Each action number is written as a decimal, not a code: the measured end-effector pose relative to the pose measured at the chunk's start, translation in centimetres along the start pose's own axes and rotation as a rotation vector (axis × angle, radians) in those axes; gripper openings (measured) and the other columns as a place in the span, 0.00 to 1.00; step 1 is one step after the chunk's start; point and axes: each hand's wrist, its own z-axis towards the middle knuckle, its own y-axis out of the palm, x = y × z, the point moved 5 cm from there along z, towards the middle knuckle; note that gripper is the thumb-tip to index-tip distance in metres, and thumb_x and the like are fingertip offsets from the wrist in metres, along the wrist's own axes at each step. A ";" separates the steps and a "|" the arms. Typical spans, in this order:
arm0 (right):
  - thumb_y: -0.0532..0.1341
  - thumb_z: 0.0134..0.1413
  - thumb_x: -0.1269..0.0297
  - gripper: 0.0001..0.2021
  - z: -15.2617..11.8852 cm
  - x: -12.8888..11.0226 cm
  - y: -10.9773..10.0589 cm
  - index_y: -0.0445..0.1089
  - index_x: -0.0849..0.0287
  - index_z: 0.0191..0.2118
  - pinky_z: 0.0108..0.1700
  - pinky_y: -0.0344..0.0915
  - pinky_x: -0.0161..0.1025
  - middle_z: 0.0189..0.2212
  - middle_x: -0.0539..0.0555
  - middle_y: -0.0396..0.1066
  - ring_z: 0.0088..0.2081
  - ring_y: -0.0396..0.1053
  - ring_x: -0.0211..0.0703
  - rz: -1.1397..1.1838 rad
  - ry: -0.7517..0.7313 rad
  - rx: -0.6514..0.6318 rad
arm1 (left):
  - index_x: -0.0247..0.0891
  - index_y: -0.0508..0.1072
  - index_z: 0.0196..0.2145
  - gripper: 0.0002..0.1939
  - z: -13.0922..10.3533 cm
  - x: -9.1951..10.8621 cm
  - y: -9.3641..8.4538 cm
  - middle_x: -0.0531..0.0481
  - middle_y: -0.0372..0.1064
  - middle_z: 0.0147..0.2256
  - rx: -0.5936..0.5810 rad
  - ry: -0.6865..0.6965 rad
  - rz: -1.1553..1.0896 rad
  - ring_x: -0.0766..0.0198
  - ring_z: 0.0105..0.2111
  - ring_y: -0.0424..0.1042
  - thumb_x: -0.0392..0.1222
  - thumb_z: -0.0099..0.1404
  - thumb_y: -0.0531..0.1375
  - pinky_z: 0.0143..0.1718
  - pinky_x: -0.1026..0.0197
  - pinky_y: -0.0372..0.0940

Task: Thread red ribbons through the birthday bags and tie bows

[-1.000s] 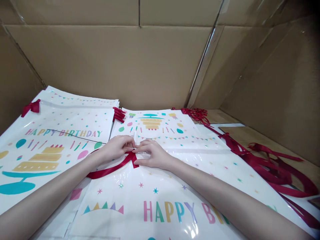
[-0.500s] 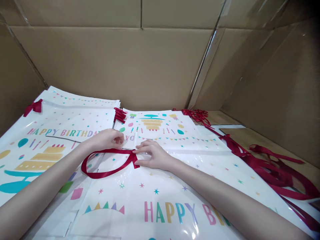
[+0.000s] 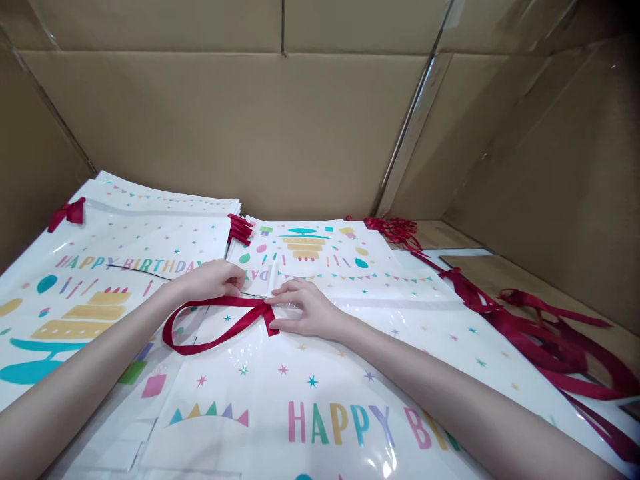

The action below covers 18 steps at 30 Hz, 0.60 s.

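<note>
A white plastic "HAPPY BIRTHDAY" gift bag lies flat in front of me. At its upper edge a dark red ribbon forms a loop. My left hand pinches the ribbon's upper strand at the left. A thin dark wire runs from that hand across the bags. Pressing down on the bag where the ribbon is gathered, my right hand holds the gathered end under its fingertips.
A stack of the same bags with red ribbons lies at the left, and more bags behind. Loose red ribbons trail at the right. Cardboard walls enclose the back and both sides.
My left hand has pulled away leftward from the right hand, drawing the ribbon out into a wide loop. The right hand has stayed pressed in place.
</note>
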 end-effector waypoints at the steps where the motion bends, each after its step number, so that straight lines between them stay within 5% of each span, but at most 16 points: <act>1: 0.67 0.45 0.50 0.21 0.0 0.0 0.0 0.74 0.52 0.46 0.51 0.58 0.45 0.44 0.54 0.71 0.46 0.65 0.47 -0.001 0.000 -0.001 | 0.38 0.68 0.26 0.04 0.0 0.1 0.0 0.53 0.69 0.27 0.003 -0.001 -0.008 0.64 0.29 0.65 0.37 0.57 0.54 0.28 0.66 0.53; 14: 0.66 0.46 0.50 0.22 0.0 0.0 0.1 0.73 0.49 0.48 0.53 0.56 0.46 0.44 0.54 0.70 0.48 0.64 0.47 -0.013 -0.008 -0.025 | 0.38 0.66 0.26 0.07 0.6 2.0 1.1 0.52 0.67 0.28 0.109 0.064 -0.075 0.64 0.29 0.65 0.41 0.60 0.54 0.28 0.65 0.54; 18: 0.66 0.46 0.50 0.22 0.0 -0.1 0.0 0.73 0.49 0.48 0.52 0.57 0.46 0.44 0.54 0.70 0.47 0.64 0.46 -0.017 -0.002 -0.026 | 0.39 0.69 0.28 0.08 0.0 1.5 0.6 0.53 0.69 0.28 0.028 0.074 -0.070 0.64 0.28 0.65 0.44 0.61 0.54 0.28 0.65 0.54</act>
